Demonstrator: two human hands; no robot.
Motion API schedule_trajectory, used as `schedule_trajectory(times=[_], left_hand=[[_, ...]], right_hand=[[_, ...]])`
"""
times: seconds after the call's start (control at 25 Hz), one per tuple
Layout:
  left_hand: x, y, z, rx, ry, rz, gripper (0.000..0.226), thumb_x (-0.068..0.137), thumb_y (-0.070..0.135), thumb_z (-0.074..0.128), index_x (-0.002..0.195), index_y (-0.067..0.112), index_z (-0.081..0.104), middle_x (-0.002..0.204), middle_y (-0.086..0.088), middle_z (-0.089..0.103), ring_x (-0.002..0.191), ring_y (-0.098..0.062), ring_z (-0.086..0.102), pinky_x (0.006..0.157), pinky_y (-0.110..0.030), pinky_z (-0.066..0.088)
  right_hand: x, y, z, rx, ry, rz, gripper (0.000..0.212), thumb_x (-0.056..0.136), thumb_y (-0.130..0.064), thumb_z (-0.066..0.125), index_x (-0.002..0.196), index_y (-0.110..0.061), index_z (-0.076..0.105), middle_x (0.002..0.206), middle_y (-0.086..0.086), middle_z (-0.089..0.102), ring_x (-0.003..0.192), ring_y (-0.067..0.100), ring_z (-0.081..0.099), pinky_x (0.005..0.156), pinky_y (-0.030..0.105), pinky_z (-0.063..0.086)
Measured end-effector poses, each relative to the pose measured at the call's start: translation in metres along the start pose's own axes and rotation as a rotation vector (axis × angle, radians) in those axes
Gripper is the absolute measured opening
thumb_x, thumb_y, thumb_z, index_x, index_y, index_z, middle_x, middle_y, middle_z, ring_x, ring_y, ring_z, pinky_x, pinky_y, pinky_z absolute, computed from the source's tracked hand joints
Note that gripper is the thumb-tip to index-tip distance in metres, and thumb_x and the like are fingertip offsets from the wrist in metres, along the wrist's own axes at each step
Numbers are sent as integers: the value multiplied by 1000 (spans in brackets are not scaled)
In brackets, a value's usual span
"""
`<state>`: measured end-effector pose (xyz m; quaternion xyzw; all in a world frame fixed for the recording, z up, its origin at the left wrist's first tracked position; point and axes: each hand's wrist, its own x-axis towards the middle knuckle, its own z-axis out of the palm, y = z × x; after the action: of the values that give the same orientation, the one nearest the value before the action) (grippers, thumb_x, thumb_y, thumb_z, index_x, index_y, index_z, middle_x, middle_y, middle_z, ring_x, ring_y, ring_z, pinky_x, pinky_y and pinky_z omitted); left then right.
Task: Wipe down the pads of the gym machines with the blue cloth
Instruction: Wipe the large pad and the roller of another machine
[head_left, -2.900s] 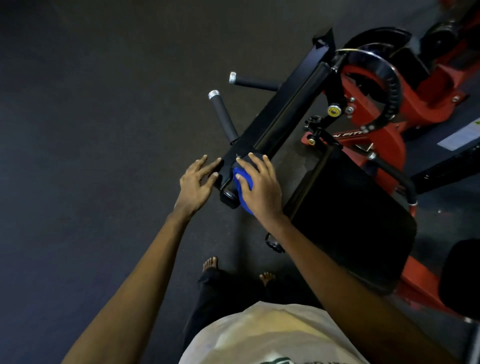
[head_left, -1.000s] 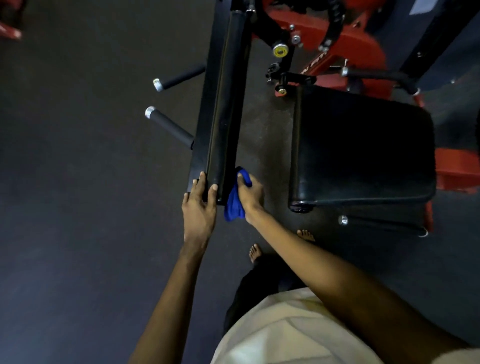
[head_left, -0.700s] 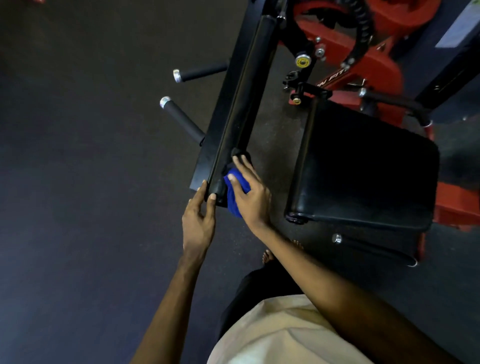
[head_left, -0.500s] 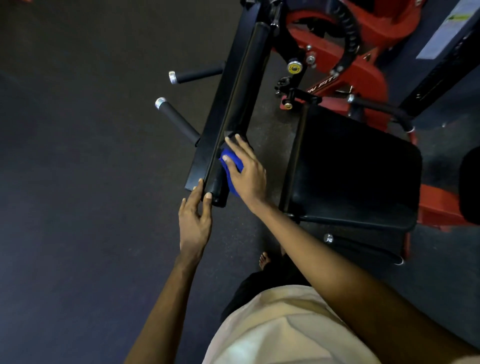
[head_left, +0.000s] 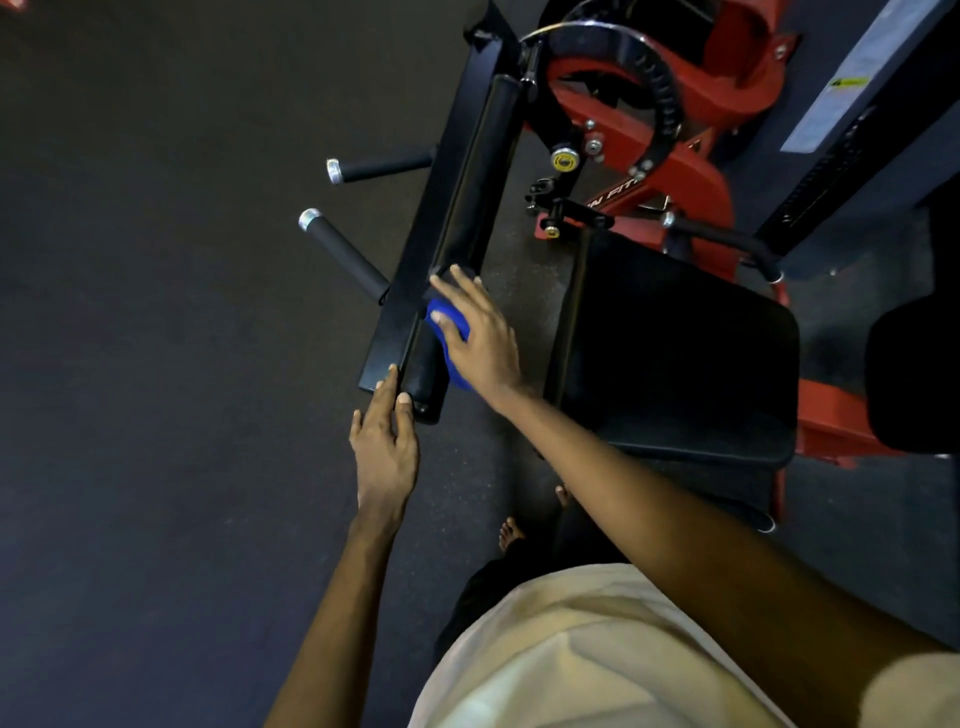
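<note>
Head view: right hand (head_left: 480, 338), fingers flat, presses blue cloth (head_left: 448, 317) on roller pad (head_left: 483, 171), close to its near end. Left hand (head_left: 384, 452), fingers straight, touches that end. Mid-wipe, likely; next stroke should run toward pad's far end.

You have the dark rubber floor (head_left: 156, 364) filling the left half of the view. Two black grips with silver end caps jut out to the left: near grip (head_left: 343, 252), far grip (head_left: 382, 167). The red frame (head_left: 691, 176) carries partly legible white lettering. The black notched arc (head_left: 660, 88) curves above it, with the yellow-capped knob (head_left: 564, 159) just inside the arc. The white label (head_left: 831, 98) runs along the dark upright (head_left: 883, 135) at top right.
</note>
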<state>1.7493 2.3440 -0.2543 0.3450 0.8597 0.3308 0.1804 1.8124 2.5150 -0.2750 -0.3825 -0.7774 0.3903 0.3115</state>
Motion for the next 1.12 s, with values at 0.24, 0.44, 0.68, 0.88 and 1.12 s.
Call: schedule_trajectory(times=[0.24,0.44,0.68,0.88,1.12], left_hand=[[16,21,5,50,-15,-77,45,107,18,41,152,15,43,152,-6,48,140,-23,45,114,-36,37],[8,38,3,-52,33,-166,43,108,23,44,151,25,45,152,8,48,137,-4,42,110,-20,36],[12,51,-5,48,-41,-187,48,105,16,44,150,28,46,146,15,52,129,7,45,94,5,29],[21,63,-3,110,-44,-198,55,98,10,42,147,34,48,125,9,66,107,3,62,82,-11,47],[30,75,9,198,-104,-187,62,100,29,57,156,25,32,138,15,47,118,3,45,83,6,33]], right_hand=[[-13,7,3,-102,-42,-161,44,100,-25,55,144,-26,54,156,0,42,150,26,27,119,38,33],[5,29,-6,-38,-96,-243,47,101,-27,54,147,-23,49,158,3,39,151,28,24,119,42,32],[2,10,-5,366,6,303,57,105,-26,49,156,-9,30,162,9,30,147,16,29,107,1,19],[-51,13,-3,486,-208,375,55,105,-29,47,156,-19,28,157,1,39,137,6,40,104,13,36],[3,64,33,786,-188,863,52,92,-52,47,139,-30,49,135,1,61,122,20,59,109,48,44]])
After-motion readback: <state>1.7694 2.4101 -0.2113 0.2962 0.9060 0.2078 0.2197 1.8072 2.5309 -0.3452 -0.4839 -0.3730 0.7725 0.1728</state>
